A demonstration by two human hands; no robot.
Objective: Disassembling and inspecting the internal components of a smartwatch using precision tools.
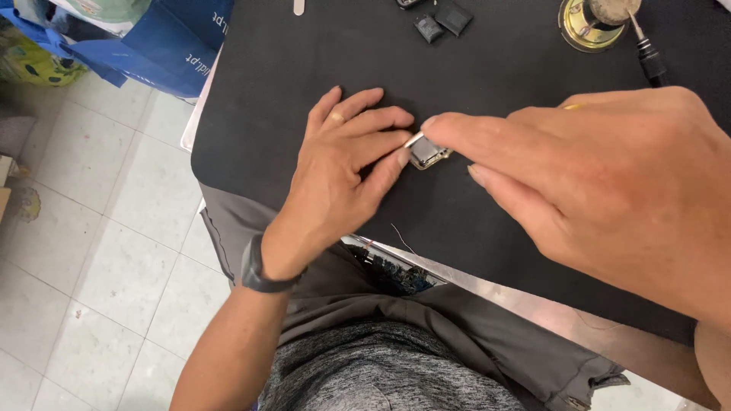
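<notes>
So the small metal part (426, 153) sits on the black mat of the desk (304, 61), pretty much dead centre, right between the two hands. It's a little silvery boxy piece with a thin metal tab sticking out toward the upper left, so its long axis runs on a diagonal, upper left to lower right. The left hand (343, 164) lies flat-ish on the mat just to the left of it, fingers stretched out and the fingertips (402, 156) pressed against the part's left edge, pinning it rather than wrapping around it. The right hand (609, 175) comes in from the right and from above, much closer to the camera, forefinger (457, 129) and thumb (502, 186) pinching the part on its right side (something yellowish peeks out behind the knuckles, can't tell what). Both hands touch it; neither is clenched. Further out: a black wristband (259, 270) on the left wrist, a few small dark plastic pieces (442, 21) at the far edge of the mat, a round brass-coloured stand (590, 30) with a black cable (651, 57) top right, and blue bags (152, 46) on the tiled floor (99, 228) to the left.
</notes>
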